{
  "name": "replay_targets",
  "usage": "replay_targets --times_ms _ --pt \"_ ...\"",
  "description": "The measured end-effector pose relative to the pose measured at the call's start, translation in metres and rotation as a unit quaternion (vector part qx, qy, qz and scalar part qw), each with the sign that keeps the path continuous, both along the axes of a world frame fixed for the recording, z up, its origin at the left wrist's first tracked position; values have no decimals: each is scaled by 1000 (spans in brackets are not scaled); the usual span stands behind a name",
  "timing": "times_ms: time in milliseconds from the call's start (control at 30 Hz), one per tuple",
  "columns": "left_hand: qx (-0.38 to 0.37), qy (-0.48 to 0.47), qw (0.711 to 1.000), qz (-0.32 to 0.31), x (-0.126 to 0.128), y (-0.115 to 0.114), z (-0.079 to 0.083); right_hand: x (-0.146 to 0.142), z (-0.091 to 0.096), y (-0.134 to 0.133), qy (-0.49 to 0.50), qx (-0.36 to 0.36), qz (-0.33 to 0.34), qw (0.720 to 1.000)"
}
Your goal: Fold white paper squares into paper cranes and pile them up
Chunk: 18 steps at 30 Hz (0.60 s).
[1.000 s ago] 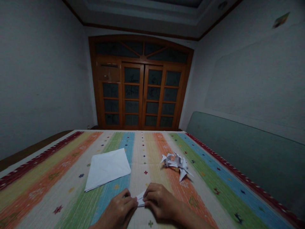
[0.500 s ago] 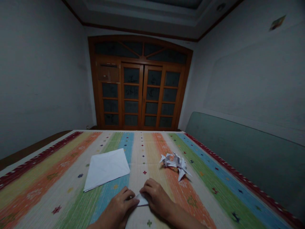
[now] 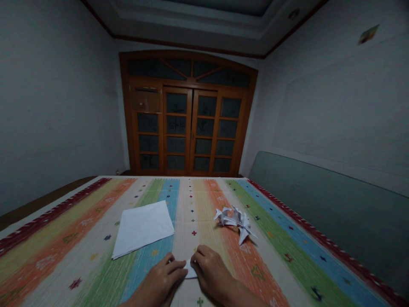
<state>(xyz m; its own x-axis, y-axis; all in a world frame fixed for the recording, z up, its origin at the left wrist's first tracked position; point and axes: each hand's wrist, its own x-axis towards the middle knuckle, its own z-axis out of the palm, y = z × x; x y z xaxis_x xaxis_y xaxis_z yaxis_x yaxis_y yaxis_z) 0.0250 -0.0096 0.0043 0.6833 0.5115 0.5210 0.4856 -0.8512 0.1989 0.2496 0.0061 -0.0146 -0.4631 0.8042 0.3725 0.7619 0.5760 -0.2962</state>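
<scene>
A small folded piece of white paper (image 3: 191,270) lies on the table between my hands, partly covered by their fingers. My left hand (image 3: 165,275) grips its left side, fingers bent together. On the opposite side my right hand (image 3: 211,268) pinches the paper with curled fingers. Ahead to the left rests a stack of white paper sheets (image 3: 143,228), flat on the cloth. Several folded paper cranes (image 3: 236,221) sit clustered ahead of my right hand, wings and points sticking out.
A striped, colourful tablecloth (image 3: 96,238) covers the table. Along the right side stands a pale green panel like a bench back (image 3: 319,204). Wooden glazed doors (image 3: 191,128) close off the far end, with bare walls on both sides.
My right hand's fingertips have shifted slightly on the paper. The strip of paper showing between my hands now looks squarer, less pointed. The stack and cranes stay put.
</scene>
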Motion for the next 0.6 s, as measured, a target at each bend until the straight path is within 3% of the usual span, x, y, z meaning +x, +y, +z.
replay_targets --times_ms 233,500,600 --pt "0 -5 1000 15 -1 0 -3 7 16 -11 -15 -37 39 998" --pt "-48 -42 998 -8 -1 -7 14 10 -2 3 25 28 92 995" --pt "-68 -50 996 -23 0 -6 16 10 -1 1 22 46 102 993"
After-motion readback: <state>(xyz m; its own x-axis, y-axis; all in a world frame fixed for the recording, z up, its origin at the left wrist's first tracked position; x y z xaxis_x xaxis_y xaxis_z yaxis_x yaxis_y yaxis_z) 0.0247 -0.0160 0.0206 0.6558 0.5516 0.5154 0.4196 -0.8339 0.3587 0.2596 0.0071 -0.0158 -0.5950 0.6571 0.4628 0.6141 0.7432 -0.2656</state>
